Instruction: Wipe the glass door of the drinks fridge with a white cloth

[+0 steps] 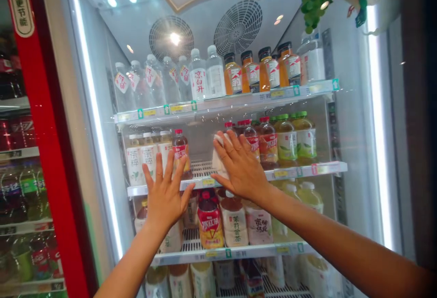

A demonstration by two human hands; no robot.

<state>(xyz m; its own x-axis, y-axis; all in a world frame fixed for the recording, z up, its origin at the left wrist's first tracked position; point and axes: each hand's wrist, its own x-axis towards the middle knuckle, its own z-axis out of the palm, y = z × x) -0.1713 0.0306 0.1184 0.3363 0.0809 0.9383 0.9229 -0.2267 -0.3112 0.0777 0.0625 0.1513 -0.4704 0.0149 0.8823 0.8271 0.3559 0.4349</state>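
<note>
My left hand is spread wide, its palm turned to the glass door of a drinks cooler; it holds nothing. Higher and to the right, my right hand lies flat over a white cloth, pressing it against the glass. The cloth shows past the fingertips and along the left side of that hand; whether it is cloth or paper is hard to tell. Behind the glass, red-capped tea bottles stand near my right hand. A single red-capped bottle and white-labelled bottles are behind my left fingers.
Clear water bottles and black-capped amber bottles line the top shelf. Light strips run up both sides of the cooler. To the left stands another cooler with a red frame. A leafy decoration hangs at upper right.
</note>
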